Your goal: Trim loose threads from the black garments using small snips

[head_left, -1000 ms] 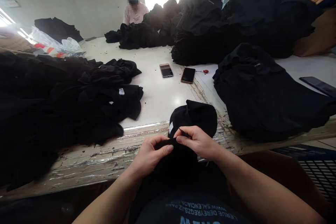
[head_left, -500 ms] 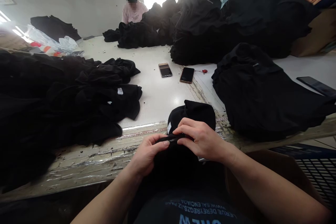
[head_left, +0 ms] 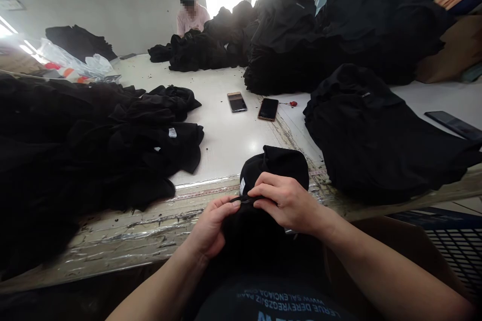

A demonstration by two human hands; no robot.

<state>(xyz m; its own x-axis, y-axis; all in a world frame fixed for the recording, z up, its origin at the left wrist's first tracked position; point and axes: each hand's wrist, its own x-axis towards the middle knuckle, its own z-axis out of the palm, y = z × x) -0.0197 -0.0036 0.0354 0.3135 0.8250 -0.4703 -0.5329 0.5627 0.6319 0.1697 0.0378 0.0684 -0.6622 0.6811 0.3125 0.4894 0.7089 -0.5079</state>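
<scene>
A black garment (head_left: 288, 159) lies over the near table edge and hangs toward my lap. Its exact kind cannot be made out. My left hand (head_left: 211, 226) pinches a fold of its edge between thumb and forefinger. Just to the right, my right hand (head_left: 288, 200) grips the same edge with thumb and fingertips. A short stretch of dark seam runs between the two hands. A small white label (head_left: 242, 186) shows on the garment beside my right fingertips. The cloth under my palms is too dark to make out.
Black garments are heaped at left (head_left: 113, 145), with a folded pile (head_left: 376, 135) at right and a tall stack (head_left: 286, 35) behind. Two phones (head_left: 237, 102) lie mid-table; another phone (head_left: 454, 124) is far right. A person (head_left: 192, 19) sits opposite. A dark plastic crate (head_left: 452, 251) stands below right.
My hands keep hold of the garment's edge in nearly the same place. My left fingertips have shifted slightly left, and the person opposite has lowered their head a little.
</scene>
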